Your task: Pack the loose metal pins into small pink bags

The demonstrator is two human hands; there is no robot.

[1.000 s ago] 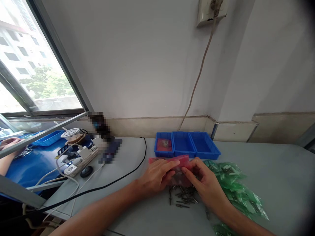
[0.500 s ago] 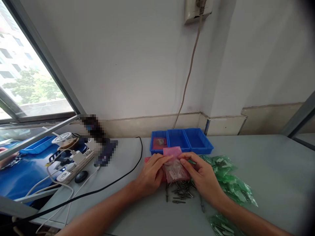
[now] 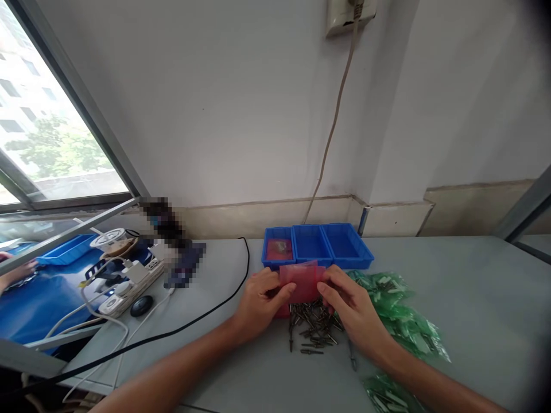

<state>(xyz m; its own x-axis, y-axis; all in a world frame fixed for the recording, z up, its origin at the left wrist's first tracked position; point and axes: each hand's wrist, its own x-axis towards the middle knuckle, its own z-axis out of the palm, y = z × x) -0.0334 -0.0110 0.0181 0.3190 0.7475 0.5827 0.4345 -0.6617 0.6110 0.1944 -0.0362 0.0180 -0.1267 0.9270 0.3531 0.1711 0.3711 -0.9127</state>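
Observation:
A small pink plastic bag [image 3: 301, 285] is stretched between my two hands above the table. My left hand [image 3: 260, 301] pinches its left edge with the thumb in front. On the other edge, my right hand [image 3: 346, 301] grips it between thumb and fingers. Whatever lies inside the bag cannot be made out, as it looks folded over. Just below it, a loose pile of small metal rivet-like pins [image 3: 316, 324] lies on the table. Another piece of pink plastic [image 3: 282, 311] shows beneath my left hand, partly hidden.
Behind my hands stands a blue three-compartment tray [image 3: 312, 244], with a pink bag [image 3: 279, 249] in its left compartment. Green plastic bags of parts [image 3: 404, 321] lie to the right. A black cable [image 3: 189, 327], a power strip [image 3: 129, 292] and a mouse [image 3: 142, 306] are on the left.
The pink bag has been turned or folded between my hands: its clear face with contents showed before, and now a plain pink face shows. More of the metal pile is uncovered.

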